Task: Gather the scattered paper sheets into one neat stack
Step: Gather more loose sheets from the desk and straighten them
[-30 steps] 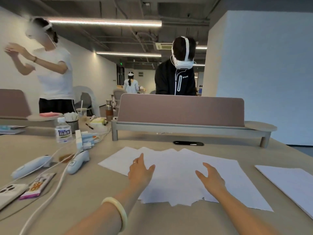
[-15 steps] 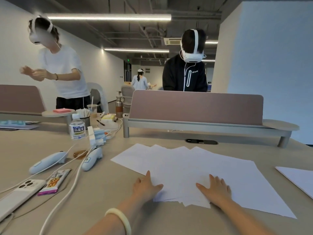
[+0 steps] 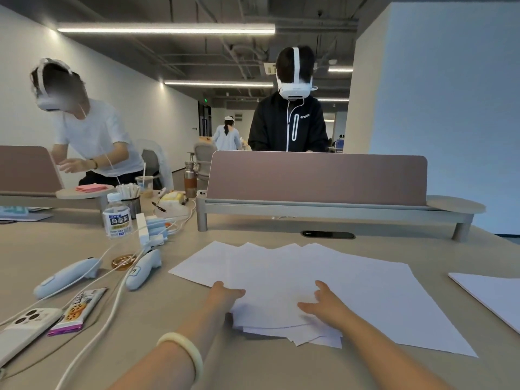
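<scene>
Several white paper sheets (image 3: 295,273) lie fanned and overlapping on the beige table (image 3: 253,367) in front of me. My left hand (image 3: 225,295) rests at the fan's left near edge, fingers partly under or against the sheets. My right hand (image 3: 326,305) lies flat on top of the sheets near their front edge, fingers spread. Neither hand visibly grips a sheet. Another white sheet (image 3: 489,294) lies apart at the right edge of the table.
Left of the papers lie two pale blue controllers (image 3: 143,270) (image 3: 66,278) with cables, a phone (image 3: 25,327), a snack packet (image 3: 77,312) and a tea bottle (image 3: 116,216). A desk divider (image 3: 318,178) stands behind. Two people with headsets work beyond it.
Both hands have drawn back toward me, from the middle of the fan to its near edge. The view has tilted and shifted. The sheets look slightly more bunched at the front.
</scene>
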Available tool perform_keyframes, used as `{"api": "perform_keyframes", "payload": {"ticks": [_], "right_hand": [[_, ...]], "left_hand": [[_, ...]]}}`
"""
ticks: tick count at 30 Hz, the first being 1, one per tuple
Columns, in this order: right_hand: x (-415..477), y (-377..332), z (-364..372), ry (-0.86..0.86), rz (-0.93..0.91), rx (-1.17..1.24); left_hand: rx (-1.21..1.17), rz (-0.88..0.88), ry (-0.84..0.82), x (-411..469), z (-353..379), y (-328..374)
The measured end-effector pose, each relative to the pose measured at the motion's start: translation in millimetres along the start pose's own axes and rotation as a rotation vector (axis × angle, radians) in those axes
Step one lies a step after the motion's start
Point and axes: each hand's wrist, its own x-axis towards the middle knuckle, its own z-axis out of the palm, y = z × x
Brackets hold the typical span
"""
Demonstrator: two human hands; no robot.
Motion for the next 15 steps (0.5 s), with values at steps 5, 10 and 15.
{"api": "perform_keyframes", "payload": {"ticks": [5,10,15], "right_hand": [[-0.5,0.9,-9.7,0.007,0.012,0.123],[1.2,4.8,-16.5,0.037,0.073,0.272],[3.2,15.4,-18.6,0.098,0.097,0.355]], "left_hand": [[-0.032,-0.049,-0.004,6.2,-7.3,-1.3],[0.046,-0.035,-0.045,11.6,-10.8,-0.9],[0.265,0.075,-0.004,7.6,-24.2,-1.4]]}}
